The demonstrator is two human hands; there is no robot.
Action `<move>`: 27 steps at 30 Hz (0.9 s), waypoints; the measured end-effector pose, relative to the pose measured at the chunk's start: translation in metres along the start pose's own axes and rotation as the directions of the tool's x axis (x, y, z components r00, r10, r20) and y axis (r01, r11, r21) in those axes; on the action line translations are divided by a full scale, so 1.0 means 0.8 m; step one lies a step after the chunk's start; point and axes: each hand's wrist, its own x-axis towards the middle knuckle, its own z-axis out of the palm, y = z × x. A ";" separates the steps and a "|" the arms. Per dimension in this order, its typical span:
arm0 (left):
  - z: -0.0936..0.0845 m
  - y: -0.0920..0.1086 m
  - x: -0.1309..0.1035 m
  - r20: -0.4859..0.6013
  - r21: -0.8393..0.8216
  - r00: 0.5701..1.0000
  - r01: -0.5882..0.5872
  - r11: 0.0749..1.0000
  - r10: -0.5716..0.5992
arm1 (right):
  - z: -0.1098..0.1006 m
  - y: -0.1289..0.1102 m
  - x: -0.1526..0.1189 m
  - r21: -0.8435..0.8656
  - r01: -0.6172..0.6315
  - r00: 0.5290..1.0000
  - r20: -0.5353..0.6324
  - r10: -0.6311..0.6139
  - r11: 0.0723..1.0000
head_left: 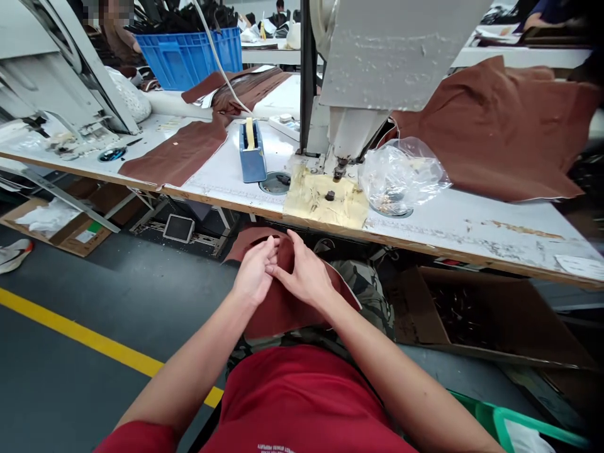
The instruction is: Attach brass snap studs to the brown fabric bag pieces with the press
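Note:
A piece of reddish-brown sheet material point(267, 318), like leather or coated fabric, lies across my lap with its edges curling up. My left hand point(255, 272) is above it, fingers curled in and bunched together; anything inside them is hidden or too small to name. Facing it, my right hand point(309, 272) has its fingers stretched out, and its thumb reaches over to the left fingers. Both hands are just below the table edge, in front of the sewing machine point(340, 165). Yellowish tape point(306, 204) covers the machine bed around a small dark part.
A blue tape dispenser point(253, 157) and a clear plastic bag point(403, 173) flank the machine. Brown sheets point(509, 132) lie right, more point(184, 151) left. A blue crate point(189, 60) stands behind. Below right is a cardboard box point(519, 314). Other people are in the background.

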 end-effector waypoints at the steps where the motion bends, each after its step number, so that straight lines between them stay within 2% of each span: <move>1: 0.005 -0.005 -0.008 0.017 -0.078 1.000 0.017 0.997 -0.016 | 0.001 0.007 -0.002 0.020 -0.009 1.000 -0.006 0.009 1.000; 3: 0.010 -0.013 -0.021 0.041 -0.208 0.998 0.060 0.976 -0.052 | 0.000 0.018 -0.007 0.027 -0.015 1.000 0.000 0.015 1.000; 5: 0.009 -0.017 -0.033 0.082 -0.207 0.992 0.107 0.972 -0.092 | -0.003 0.026 -0.011 -0.005 -0.016 1.000 0.024 0.016 1.000; 7: 0.005 -0.015 -0.045 0.148 -0.026 0.983 0.114 0.993 -0.109 | -0.006 0.031 -0.014 -0.045 -0.014 0.999 0.049 0.016 0.999; 8: 0.002 -0.011 -0.051 0.174 0.142 0.980 0.072 0.987 -0.097 | -0.007 0.033 -0.015 -0.060 -0.012 0.998 0.054 0.015 0.998; 9: -0.001 -0.005 -0.058 0.187 0.345 0.981 -0.010 0.939 -0.058 | -0.009 0.034 -0.015 -0.068 -0.010 0.998 0.054 0.013 0.998; 10: -0.004 0.002 -0.062 0.192 0.554 0.981 -0.119 0.824 0.012 | -0.010 0.035 -0.015 -0.073 -0.008 0.999 0.052 0.012 0.997; 12: -0.008 0.018 -0.064 0.226 0.849 0.952 -0.296 0.438 0.206 | -0.016 0.035 -0.015 -0.076 -0.007 0.999 0.044 0.011 0.997; 13: -0.009 0.027 -0.060 0.268 0.906 0.921 -0.341 0.251 0.284 | -0.020 0.035 -0.015 -0.080 -0.006 0.999 0.038 0.009 0.997; 14: -0.010 0.034 -0.052 0.324 0.919 0.891 -0.376 0.119 0.317 | -0.024 0.035 -0.014 -0.087 -0.005 0.999 0.031 0.007 0.996; 15: -0.010 0.041 -0.041 0.385 0.906 0.871 -0.419 0.052 0.306 | -0.030 0.034 -0.013 -0.095 -0.002 1.000 0.022 0.004 0.996; 16: -0.010 0.047 -0.027 0.445 0.881 0.858 -0.471 0.045 0.256 | -0.037 0.034 -0.012 -0.099 0.001 1.000 0.005 0.000 0.995; 17: -0.008 0.052 -0.013 0.494 0.853 0.848 -0.516 0.082 0.192 | -0.044 0.034 -0.010 -0.096 0.004 1.000 -0.014 -0.006 0.995; 20: 0.005 0.065 0.028 0.556 0.793 0.827 -0.558 0.244 0.084 | -0.071 0.036 0.002 -0.057 0.015 0.997 -0.074 -0.019 0.998; 23: 0.034 0.072 0.056 0.559 0.774 0.820 -0.569 0.276 0.124 | -0.100 0.046 0.022 0.006 -0.017 0.992 -0.127 0.017 1.000; 27: 0.084 0.072 0.085 0.536 0.780 0.804 -0.588 0.213 0.256 | -0.130 0.073 0.061 0.156 -0.074 0.966 -0.233 0.109 0.985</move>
